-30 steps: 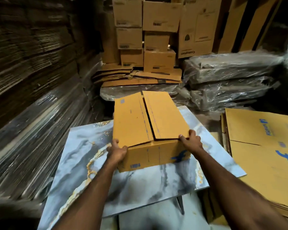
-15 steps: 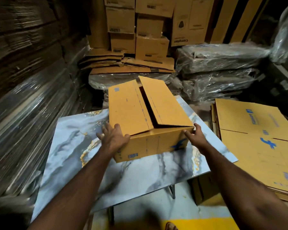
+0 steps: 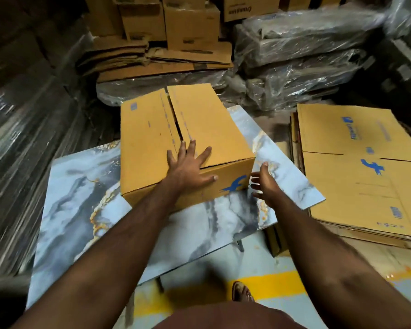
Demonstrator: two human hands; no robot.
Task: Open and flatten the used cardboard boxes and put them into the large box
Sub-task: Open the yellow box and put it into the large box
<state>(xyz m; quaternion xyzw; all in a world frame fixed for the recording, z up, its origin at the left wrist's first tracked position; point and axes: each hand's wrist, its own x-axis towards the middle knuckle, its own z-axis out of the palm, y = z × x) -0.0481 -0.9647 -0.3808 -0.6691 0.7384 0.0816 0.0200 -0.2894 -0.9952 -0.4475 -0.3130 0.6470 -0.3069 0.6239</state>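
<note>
Box (image 3: 152,143): flaps closed, on marbled surface (image 3: 81,210).
Left hand (image 3: 190,169): fingers spread, flat on box top.
Right hand (image 3: 265,184): fingers relaxed, just beside box corner.

The left hand (image 3: 190,166) lay flat with spread fingers on the cardboard box (image 3: 152,138) atop the marbled desk (image 3: 76,210); the right hand (image 3: 263,184) hovered open just beside it.

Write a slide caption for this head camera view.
Left hand pressing flat on a cardboard box atop a marbled table, right hand open beside it.
</note>
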